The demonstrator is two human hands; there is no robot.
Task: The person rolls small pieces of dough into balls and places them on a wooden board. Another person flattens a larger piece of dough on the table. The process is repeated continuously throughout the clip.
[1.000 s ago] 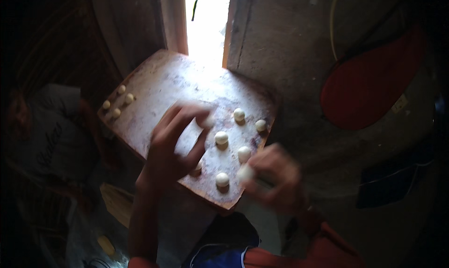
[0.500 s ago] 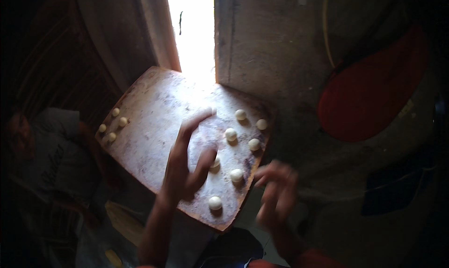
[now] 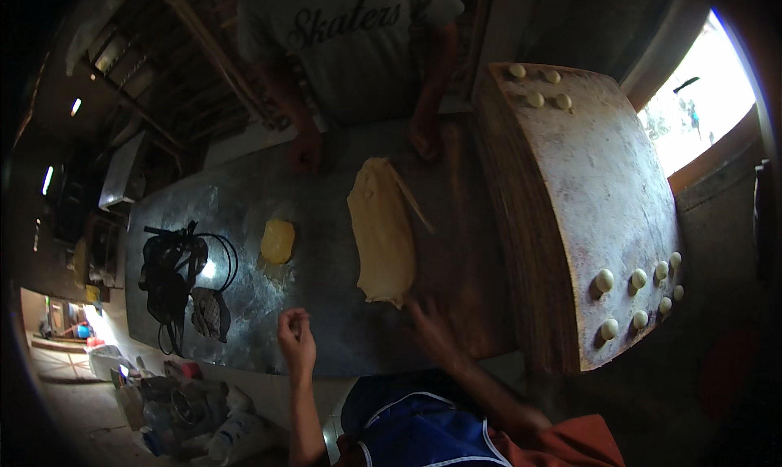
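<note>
A long sheet of pale dough (image 3: 381,235) lies on the dark metal table, its near end drawn to a small point. My right hand (image 3: 428,322) is beside that end, reaching toward it; dim light and blur hide how its fingers are set and whether they touch the dough. My left hand (image 3: 297,337) is held over the table's near edge, fingers curled in, with nothing visible in it. Beyond it lies a yellow lump (image 3: 278,241), perhaps dough or fat. A narrow dough strip (image 3: 414,202) runs off the sheet's far right side.
Right of the table stands a stack of wooden boards (image 3: 521,214); the top one (image 3: 595,182) carries dough balls (image 3: 604,280) in two groups. A black cabled item (image 3: 175,275) rests at the table's left. Across stands a person in a grey shirt (image 3: 350,51), hands near the table's far edge.
My view has swung left from the board to the metal table. Both hands have moved away from the dough balls; the right is now by the dough sheet, the left over the near edge.
</note>
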